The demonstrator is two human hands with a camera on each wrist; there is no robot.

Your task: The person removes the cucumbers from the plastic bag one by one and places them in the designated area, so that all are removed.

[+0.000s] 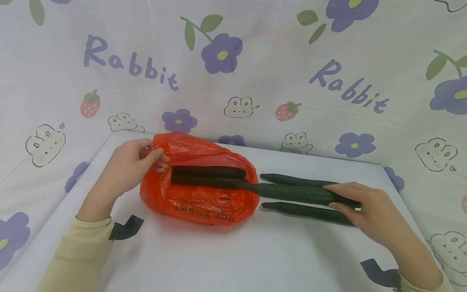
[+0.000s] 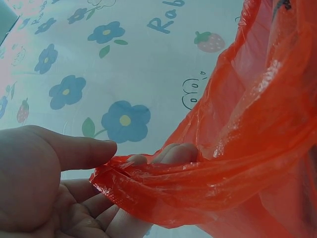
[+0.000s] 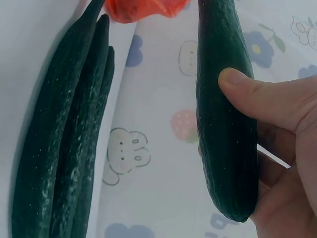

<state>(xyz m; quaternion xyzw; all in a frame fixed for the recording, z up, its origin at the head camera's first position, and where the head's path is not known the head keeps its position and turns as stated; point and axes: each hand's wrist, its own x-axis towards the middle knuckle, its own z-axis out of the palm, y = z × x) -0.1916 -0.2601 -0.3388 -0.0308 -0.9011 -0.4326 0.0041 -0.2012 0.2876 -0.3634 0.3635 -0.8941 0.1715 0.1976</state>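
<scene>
The thin red bag (image 1: 198, 182) could slip from the left hand (image 1: 133, 164) – its fingers only pinch the rim – and collapse on the long, dark, bumpy cucumber (image 1: 292, 192) at centre frame, half inside, grasped by the right hand (image 1: 365, 207)

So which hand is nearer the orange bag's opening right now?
Left. The left hand pinches the rim of the orange bag; the right hand grips the far end of the cucumber entering it.
</scene>
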